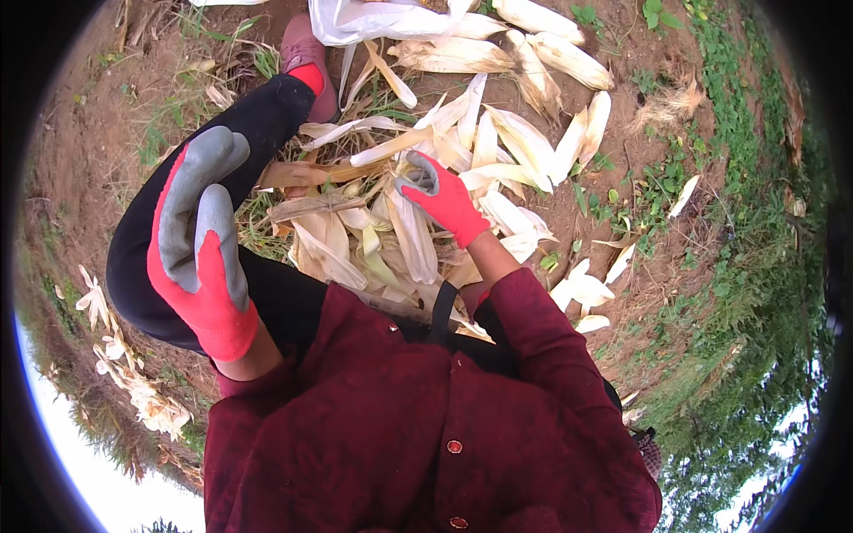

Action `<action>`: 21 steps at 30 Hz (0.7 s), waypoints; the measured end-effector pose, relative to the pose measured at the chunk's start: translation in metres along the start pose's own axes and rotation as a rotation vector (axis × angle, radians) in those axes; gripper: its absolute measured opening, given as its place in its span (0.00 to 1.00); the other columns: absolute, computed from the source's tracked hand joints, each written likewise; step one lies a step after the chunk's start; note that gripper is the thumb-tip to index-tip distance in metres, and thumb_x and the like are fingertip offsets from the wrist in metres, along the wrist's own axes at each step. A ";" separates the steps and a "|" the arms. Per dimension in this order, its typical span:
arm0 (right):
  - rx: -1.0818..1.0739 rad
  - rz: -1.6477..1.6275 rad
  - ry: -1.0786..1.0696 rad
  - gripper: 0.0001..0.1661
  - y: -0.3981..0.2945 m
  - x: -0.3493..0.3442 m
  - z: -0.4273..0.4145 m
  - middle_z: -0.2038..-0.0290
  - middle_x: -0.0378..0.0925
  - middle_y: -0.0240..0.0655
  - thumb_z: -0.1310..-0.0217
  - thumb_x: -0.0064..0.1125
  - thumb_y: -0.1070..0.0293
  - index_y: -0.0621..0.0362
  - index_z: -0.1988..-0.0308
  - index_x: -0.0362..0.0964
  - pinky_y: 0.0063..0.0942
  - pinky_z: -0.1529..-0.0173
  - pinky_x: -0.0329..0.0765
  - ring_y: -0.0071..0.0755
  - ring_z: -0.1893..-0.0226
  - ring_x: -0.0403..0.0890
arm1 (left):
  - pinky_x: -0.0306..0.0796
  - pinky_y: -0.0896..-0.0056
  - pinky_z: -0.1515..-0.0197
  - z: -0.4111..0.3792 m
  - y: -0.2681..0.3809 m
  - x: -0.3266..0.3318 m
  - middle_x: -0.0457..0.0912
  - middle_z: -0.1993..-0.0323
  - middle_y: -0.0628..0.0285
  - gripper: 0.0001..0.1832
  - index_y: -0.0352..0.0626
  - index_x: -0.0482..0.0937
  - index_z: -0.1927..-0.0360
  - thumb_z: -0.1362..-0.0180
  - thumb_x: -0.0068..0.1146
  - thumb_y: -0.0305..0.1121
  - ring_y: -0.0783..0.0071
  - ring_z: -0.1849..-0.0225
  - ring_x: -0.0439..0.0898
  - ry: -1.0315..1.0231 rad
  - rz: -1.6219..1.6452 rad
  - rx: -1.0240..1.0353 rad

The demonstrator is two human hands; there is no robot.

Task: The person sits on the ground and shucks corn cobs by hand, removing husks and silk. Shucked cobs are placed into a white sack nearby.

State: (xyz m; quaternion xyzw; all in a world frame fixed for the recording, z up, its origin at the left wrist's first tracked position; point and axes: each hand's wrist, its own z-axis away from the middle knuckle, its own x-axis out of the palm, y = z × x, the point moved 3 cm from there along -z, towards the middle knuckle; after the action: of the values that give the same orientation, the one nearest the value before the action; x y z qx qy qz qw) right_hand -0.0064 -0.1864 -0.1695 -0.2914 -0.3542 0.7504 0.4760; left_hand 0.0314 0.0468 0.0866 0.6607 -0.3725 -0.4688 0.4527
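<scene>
My left hand (200, 260), in a red glove with grey coated palm and fingers, is raised over my bent left leg. Its fingers curve away from the thumb, and nothing lies between them. Over the heap of dry corn husks (406, 233) is my right hand (445, 198), gloved the same way, its fingers curled. Whether those fingers pinch a husk is hidden. Pale husk leaves (513, 143) spread just beyond it. Several unhusked corn ears (453, 56) lie on the soil farther off.
A white plastic sack (380, 23) lies at the top beside my left shoe (310, 56), with some yellow corn at its opening. Loose husks (581, 288) are scattered on the right. More husks (150, 396) lie behind on the left. Green weeds (733, 266) line the right side.
</scene>
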 end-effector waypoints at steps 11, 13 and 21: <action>0.072 -0.686 0.503 0.27 0.014 -0.117 -0.081 0.55 0.76 0.39 0.40 0.62 0.57 0.62 0.49 0.66 0.24 0.61 0.77 0.31 0.61 0.80 | 0.65 0.60 0.39 -0.004 -0.006 0.000 0.79 0.52 0.43 0.20 0.26 0.71 0.45 0.36 0.40 0.29 0.56 0.49 0.78 -0.062 -0.081 0.033; 0.206 -0.835 0.403 0.36 0.005 -0.106 -0.110 0.49 0.73 0.50 0.38 0.56 0.46 0.64 0.43 0.61 0.33 0.51 0.77 0.43 0.53 0.79 | 0.64 0.58 0.39 -0.002 -0.009 0.002 0.78 0.51 0.42 0.21 0.26 0.71 0.44 0.36 0.40 0.30 0.54 0.48 0.78 -0.079 -0.072 0.019; 0.460 -1.096 0.492 0.35 -0.008 -0.099 -0.219 0.45 0.71 0.39 0.40 0.52 0.37 0.48 0.42 0.63 0.39 0.42 0.71 0.41 0.45 0.72 | 0.68 0.57 0.44 -0.010 -0.005 0.008 0.79 0.56 0.41 0.23 0.24 0.74 0.49 0.46 0.41 0.28 0.55 0.53 0.80 -0.066 0.042 -0.018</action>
State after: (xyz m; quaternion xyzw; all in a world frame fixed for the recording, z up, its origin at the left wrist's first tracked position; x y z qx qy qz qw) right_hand 0.2046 -0.2198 -0.2799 -0.1225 -0.1622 0.3663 0.9080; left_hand 0.0435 0.0430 0.0811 0.6328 -0.3968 -0.4842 0.4557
